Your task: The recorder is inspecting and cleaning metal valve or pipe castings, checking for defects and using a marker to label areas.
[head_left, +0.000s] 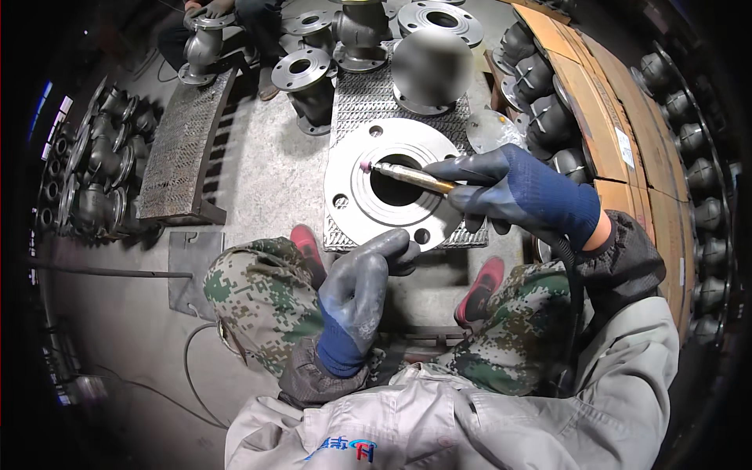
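A large metal valve body shows its round flange (345,168) face up, with bolt holes and a wide central bore. My right hand (501,184), in a dark blue coated glove, is closed around a slim air die grinder (415,178). The grinder's small pink grinding stone (366,166) is at the raised ring left of the bore; whether it touches cannot be made out. My left hand (364,274), gloved alike, has curled fingers against the flange's near rim. Its fingertips are partly hidden.
The flange is over a textured metal bench (345,102). Other flanged valve bodies (309,90) stand at its far end. Cardboard (619,133) and stacked castings (552,110) line the right. A second bench (184,145) stands left, near another person's gloved hands (213,9). A hose (192,368) lies on the floor.
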A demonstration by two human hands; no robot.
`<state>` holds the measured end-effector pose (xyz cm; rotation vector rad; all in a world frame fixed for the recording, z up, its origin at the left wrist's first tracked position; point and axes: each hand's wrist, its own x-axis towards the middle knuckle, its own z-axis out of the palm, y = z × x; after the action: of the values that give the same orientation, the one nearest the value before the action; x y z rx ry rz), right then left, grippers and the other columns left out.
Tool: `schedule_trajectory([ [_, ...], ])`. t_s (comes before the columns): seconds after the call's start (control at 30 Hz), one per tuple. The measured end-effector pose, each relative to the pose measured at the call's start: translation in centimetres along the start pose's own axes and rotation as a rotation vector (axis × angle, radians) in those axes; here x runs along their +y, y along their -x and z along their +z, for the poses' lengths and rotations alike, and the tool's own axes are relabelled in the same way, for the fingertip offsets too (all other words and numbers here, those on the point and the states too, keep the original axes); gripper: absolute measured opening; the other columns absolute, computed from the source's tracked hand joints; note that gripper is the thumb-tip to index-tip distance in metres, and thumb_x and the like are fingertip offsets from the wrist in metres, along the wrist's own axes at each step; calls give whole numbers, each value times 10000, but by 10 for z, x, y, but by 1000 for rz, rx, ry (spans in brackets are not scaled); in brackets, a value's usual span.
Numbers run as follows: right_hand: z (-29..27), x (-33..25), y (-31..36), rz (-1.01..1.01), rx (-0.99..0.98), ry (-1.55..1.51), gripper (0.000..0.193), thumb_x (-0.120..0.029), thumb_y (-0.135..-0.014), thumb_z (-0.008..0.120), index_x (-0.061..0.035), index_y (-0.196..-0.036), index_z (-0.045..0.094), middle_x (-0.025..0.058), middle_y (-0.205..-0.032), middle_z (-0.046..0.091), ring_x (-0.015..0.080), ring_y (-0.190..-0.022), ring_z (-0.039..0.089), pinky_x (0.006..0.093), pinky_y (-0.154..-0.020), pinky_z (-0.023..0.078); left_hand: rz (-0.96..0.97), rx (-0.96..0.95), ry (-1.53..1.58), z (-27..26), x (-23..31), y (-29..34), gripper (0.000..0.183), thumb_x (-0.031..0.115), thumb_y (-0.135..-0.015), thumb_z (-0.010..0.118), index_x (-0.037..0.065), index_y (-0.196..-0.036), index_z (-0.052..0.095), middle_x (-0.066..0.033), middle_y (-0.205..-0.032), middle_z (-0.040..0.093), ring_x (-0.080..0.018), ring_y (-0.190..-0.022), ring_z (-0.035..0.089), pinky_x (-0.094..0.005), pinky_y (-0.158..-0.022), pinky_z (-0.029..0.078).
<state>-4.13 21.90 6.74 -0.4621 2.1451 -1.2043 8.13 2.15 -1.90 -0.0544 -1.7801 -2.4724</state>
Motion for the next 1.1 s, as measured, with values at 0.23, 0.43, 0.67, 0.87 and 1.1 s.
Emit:
schedule_trajectory([
  [0.23, -8, 6, -2, -7, -30, 81, 374, -124, -860, 600, -96, -1233, 590, 19, -685, 629, 38, -554, 531, 200, -489, 428, 34, 35, -78, 6, -4, 0, 336, 186, -992, 389, -75, -1130, 550, -202, -1044, 625, -262, -934, 635, -372, -825, 524],
  [0.43, -10, 1, 0, -38, -76, 84, 374, -102, -850, 598, -99, -1224, 595, 6, -648, 619, 26, -499, 491, 189, -462, 403, 69, -16, -11, 4, -7, 0, 306, 132, -983, 418, -92, -1155, 536, -205, -1083, 615, -260, -989, 625, -355, -879, 507],
  [0.67, -13, 10, -5, -29, -148, 4, 380, -118, -849, 606, -96, -1228, 594, 50, -675, 639, 54, -589, 552, 239, -563, 471, 99, -25, -60, 1, -8, -1, 309, 144, -980, 435, -87, -1162, 530, -204, -1083, 616, -251, -976, 629, -363, -873, 505],
  [0.87, -14, 11, -10, -62, -115, 60, 368, -121, -860, 596, -96, -1228, 594, 46, -698, 638, 51, -562, 527, 234, -536, 450, 105, 24, -81, 6, -8, -1, 286, 145, -981, 433, -67, -1140, 540, -203, -1096, 610, -249, -960, 635, -374, -861, 516],
  [1.1, -15, 3, -11, -184, -159, 39, 365, -111, -874, 582, -108, -1239, 586, 25, -696, 629, 27, -514, 514, 193, -466, 419, 148, 20, -117, 8, -7, -1, 300, 151, -982, 432, -69, -1159, 534, -195, -1090, 614, -240, -960, 632, -366, -866, 511],
])
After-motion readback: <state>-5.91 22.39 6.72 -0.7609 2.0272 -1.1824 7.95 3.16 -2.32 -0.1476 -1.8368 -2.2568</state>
